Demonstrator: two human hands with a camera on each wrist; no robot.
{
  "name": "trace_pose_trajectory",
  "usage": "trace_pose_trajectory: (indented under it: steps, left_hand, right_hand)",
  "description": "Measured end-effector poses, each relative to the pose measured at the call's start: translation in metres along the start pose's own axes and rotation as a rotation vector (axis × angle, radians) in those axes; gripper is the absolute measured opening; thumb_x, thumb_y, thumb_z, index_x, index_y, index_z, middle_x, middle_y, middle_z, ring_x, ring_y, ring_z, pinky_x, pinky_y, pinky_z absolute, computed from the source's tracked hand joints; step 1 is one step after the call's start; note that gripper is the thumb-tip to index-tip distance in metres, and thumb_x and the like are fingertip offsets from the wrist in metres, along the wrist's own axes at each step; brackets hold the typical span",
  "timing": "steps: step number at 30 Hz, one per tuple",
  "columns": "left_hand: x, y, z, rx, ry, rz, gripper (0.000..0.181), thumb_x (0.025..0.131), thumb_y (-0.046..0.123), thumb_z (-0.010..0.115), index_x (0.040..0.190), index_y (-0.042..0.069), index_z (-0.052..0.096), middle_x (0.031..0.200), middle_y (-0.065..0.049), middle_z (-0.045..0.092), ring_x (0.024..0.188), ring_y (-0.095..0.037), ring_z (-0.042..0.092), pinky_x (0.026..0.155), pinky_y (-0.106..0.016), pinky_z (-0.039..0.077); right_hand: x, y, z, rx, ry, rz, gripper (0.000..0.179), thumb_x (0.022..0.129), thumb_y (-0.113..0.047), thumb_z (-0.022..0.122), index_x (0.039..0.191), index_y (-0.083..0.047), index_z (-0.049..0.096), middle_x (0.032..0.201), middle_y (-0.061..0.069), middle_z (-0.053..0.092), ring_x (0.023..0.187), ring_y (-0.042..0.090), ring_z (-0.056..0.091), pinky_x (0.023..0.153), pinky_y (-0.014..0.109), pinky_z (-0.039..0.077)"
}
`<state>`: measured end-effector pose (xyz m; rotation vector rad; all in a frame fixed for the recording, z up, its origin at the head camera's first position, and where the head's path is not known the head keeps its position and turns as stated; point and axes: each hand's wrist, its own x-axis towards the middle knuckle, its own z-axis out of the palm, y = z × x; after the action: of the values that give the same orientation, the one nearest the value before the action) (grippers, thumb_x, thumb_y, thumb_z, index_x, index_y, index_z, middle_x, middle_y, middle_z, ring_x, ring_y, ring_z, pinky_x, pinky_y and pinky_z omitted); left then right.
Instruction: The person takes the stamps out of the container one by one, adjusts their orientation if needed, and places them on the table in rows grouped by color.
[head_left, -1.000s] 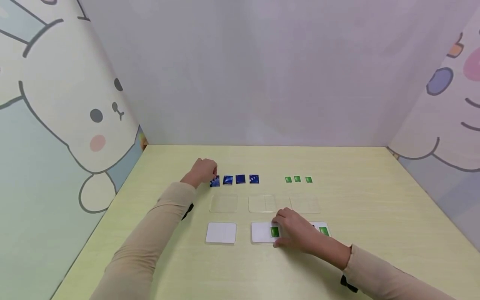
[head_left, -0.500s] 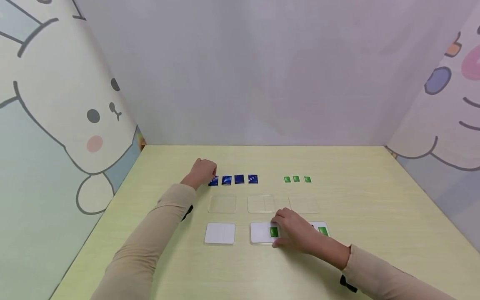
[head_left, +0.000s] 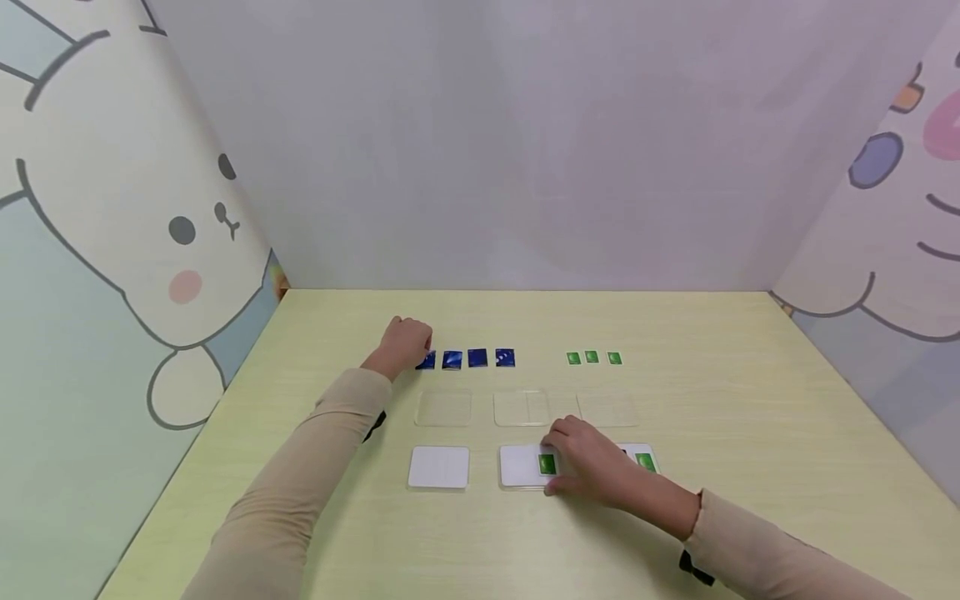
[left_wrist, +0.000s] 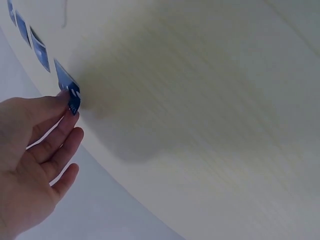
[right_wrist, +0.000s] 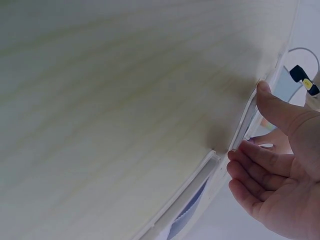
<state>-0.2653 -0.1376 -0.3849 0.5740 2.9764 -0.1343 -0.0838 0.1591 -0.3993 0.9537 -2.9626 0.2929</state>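
My left hand [head_left: 403, 343] is at the left end of a row of small blue square cards [head_left: 477, 357]. In the left wrist view, its thumb and fingertips pinch the edge of the end blue card [left_wrist: 65, 80], which looks slightly tilted. My right hand [head_left: 594, 460] spans the middle white card in a clear case [head_left: 519, 465], thumb at the near edge and fingers at the far edge. A green square [head_left: 547, 464] lies on that card. From the right wrist, the thumb and fingers grip the edges of the thin case [right_wrist: 245, 120].
Another white card [head_left: 438, 467] lies to the left. A third, with a green square [head_left: 645, 462], is partly hidden behind my right hand. Clear plastic covers [head_left: 443, 408] form a row beyond them. Three small green squares [head_left: 592, 357] sit at the back right.
Both hands stay nearly still. The whole head view has shifted very slightly, and the cards keep their places.
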Motion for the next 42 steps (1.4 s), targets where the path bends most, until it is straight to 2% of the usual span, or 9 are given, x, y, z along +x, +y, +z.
trace_pose_trajectory:
  steps: [17, 24, 36, 42]
  left_hand:
    - [-0.002, 0.0, -0.003, 0.013, -0.013, -0.009, 0.011, 0.095, 0.014, 0.06, 0.093, 0.009, 0.069, 0.095, -0.007, 0.072, 0.092, -0.026, 0.066, 0.102, -0.048, 0.044]
    - [-0.007, 0.002, -0.011, 0.005, -0.001, -0.006, 0.011, 0.095, 0.018, 0.062, 0.096, 0.009, 0.068, 0.096, -0.006, 0.071, 0.092, -0.025, 0.064, 0.1, -0.046, 0.044]
    - [-0.023, 0.026, -0.03, -0.043, 0.022, 0.017, 0.02, 0.096, 0.027, 0.062, 0.1, 0.008, 0.067, 0.097, -0.006, 0.07, 0.094, -0.025, 0.063, 0.097, -0.045, 0.044]
    - [-0.032, 0.041, -0.034, -0.092, 0.04, 0.034, 0.021, 0.096, 0.027, 0.063, 0.101, 0.007, 0.067, 0.096, -0.006, 0.07, 0.095, -0.025, 0.062, 0.1, -0.046, 0.043]
  right_hand:
    - [-0.003, 0.0, 0.002, -0.004, 0.031, -0.042, 0.054, 0.069, -0.04, 0.087, 0.105, -0.004, 0.07, 0.1, 0.002, 0.068, 0.089, 0.012, 0.054, 0.081, 0.028, 0.052]
    - [-0.003, 0.0, 0.004, 0.03, 0.018, 0.026, 0.055, 0.068, -0.038, 0.088, 0.108, -0.005, 0.071, 0.103, 0.002, 0.068, 0.09, 0.011, 0.054, 0.082, 0.027, 0.054]
    - [-0.003, 0.005, 0.006, 0.09, 0.04, 0.041, 0.055, 0.067, -0.037, 0.089, 0.107, -0.004, 0.072, 0.106, 0.004, 0.067, 0.094, 0.013, 0.057, 0.086, 0.031, 0.055]
    - [-0.004, 0.005, 0.008, 0.108, 0.04, 0.049, 0.055, 0.066, -0.036, 0.09, 0.107, -0.005, 0.072, 0.106, 0.004, 0.068, 0.095, 0.014, 0.058, 0.087, 0.033, 0.055]
